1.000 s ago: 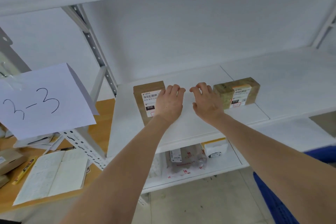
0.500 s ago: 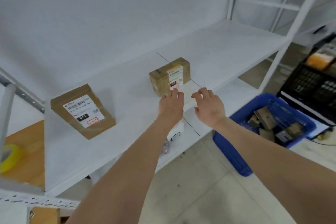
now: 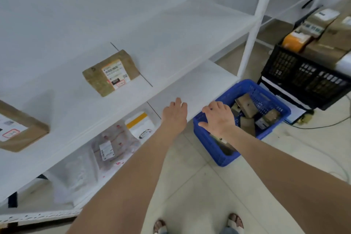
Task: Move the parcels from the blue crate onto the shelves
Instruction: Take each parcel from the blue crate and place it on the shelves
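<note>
**Head view: both hands empty, between shelves and crate**

Head camera looks down along two bare forearms. The left hand (image 3: 175, 115) is held out with fingers loosely straight and together, holding nothing, in front of the edge of the lower shelf (image 3: 191, 87). The right hand (image 3: 218, 118) is spread wider, thumb out to the side, also holding nothing, and it sits in line with the near corner of the blue crate (image 3: 209, 146). The crate stands on the floor just beside the shelf unit, and several brown parcels (image 3: 247, 107) lie jumbled inside it. On the upper shelf (image 3: 180, 43) a brown labelled box (image 3: 111, 73) lies flat, and a second labelled box (image 3: 20, 129) lies well apart from it at the left edge. On the lower shelf lie a clear plastic bag (image 3: 112, 146) and a white mailer with a yellow stripe (image 3: 141, 125). A black crate (image 3: 303, 80) stands behind the blue one.
</note>
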Available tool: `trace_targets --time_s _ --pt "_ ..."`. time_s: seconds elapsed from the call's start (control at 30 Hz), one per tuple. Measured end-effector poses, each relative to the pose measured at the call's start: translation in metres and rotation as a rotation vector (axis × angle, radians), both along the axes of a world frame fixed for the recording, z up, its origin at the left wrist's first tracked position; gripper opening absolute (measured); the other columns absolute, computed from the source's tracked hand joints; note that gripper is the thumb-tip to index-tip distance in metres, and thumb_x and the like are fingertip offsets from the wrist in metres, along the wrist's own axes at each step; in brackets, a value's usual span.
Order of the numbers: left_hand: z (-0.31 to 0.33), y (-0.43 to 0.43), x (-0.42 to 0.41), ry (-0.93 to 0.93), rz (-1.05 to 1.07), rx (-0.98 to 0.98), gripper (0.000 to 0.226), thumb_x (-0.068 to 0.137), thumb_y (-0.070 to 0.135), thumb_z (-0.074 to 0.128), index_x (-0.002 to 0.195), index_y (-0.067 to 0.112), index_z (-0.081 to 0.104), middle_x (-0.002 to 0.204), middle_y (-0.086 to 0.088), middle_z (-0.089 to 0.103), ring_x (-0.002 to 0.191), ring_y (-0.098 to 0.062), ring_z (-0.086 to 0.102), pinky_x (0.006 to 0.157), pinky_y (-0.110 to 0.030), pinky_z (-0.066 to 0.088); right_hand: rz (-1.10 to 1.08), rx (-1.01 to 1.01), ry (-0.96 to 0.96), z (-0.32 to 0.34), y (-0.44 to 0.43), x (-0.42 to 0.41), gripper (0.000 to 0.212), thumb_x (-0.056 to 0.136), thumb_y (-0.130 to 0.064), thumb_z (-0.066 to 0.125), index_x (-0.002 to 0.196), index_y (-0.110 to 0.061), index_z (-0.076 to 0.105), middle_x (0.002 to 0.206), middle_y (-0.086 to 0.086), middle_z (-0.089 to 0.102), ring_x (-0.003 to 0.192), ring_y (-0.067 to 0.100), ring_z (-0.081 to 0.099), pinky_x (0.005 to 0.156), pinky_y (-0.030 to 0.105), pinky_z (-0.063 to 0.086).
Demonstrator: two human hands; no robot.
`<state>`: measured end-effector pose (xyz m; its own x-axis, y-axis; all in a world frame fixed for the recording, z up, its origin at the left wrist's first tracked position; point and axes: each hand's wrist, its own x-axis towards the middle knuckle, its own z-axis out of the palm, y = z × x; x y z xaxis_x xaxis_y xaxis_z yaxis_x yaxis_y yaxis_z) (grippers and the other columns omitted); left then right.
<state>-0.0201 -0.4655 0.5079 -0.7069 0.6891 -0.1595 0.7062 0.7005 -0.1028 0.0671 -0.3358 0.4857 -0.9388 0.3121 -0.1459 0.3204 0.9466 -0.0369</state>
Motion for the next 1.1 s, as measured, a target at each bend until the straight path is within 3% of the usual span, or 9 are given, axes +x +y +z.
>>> trace_targets --time_s 0.2,0.4,0.53,0.67,1.03,1.1 --pt "-0.024 0.077 0.04 0.005 -0.028 -0.015 0.04 0.088 0.008 0.049 0.127 0.009 0.046 0.129 -0.009 0.041 0.107 -0.023 0.049 0.07 -0.03 0.038 0.01 0.004 -0.068 -0.015 0.088 0.039 0.048 0.092 -0.045 0.05 0.132 -0.02 0.043 0.134 0.008 0.042 0.127 0.028 0.037 0.108 0.04 0.033" --pt "-0.047 0.133 0.041 0.002 -0.035 -0.052 0.031 0.088 0.007 0.047 0.119 0.009 0.05 0.124 -0.008 0.044 0.101 -0.023 0.049 0.068 -0.029 0.033 0.028 -0.042 -0.145 -0.035 0.146 0.04 0.038 0.091 -0.027 0.054 0.127 -0.018 0.045 0.133 0.009 0.038 0.124 0.028 0.036 0.102 0.037 0.037" --pt "-0.07 0.177 0.031 -0.079 0.0 -0.084 0.028 0.088 0.006 0.048 0.115 0.01 0.049 0.123 -0.008 0.043 0.095 -0.022 0.05 0.061 -0.03 0.032 0.059 -0.1 -0.174 -0.054 0.19 0.024 0.036 0.094 -0.029 0.052 0.128 -0.017 0.045 0.135 0.009 0.034 0.125 0.026 0.035 0.096 0.036 0.043" --pt "-0.102 0.23 0.004 -0.14 0.021 -0.1 0.028 0.088 0.011 0.051 0.116 0.01 0.048 0.125 -0.009 0.042 0.102 -0.023 0.048 0.065 -0.03 0.034 0.085 -0.105 -0.206 -0.075 0.252 -0.008 0.036 0.095 -0.031 0.051 0.128 -0.018 0.046 0.135 0.008 0.033 0.126 0.025 0.035 0.089 0.034 0.047" --pt "-0.178 0.357 -0.067 -0.292 0.097 -0.167 0.038 0.089 0.012 0.053 0.126 0.009 0.043 0.136 -0.013 0.036 0.119 -0.027 0.042 0.09 -0.036 0.04 0.069 -0.108 -0.346 -0.145 0.39 -0.098 0.065 0.089 -0.041 0.06 0.143 -0.023 0.027 0.145 0.011 0.026 0.131 0.031 0.034 0.103 0.043 0.038" --pt "-0.218 0.381 -0.088 -0.334 0.177 -0.173 0.041 0.09 0.013 0.053 0.128 0.008 0.041 0.138 -0.014 0.035 0.119 -0.028 0.042 0.09 -0.037 0.041 0.088 -0.138 -0.389 -0.188 0.414 -0.132 0.071 0.089 -0.041 0.06 0.146 -0.025 0.021 0.149 0.012 0.02 0.133 0.032 0.032 0.104 0.044 0.037"
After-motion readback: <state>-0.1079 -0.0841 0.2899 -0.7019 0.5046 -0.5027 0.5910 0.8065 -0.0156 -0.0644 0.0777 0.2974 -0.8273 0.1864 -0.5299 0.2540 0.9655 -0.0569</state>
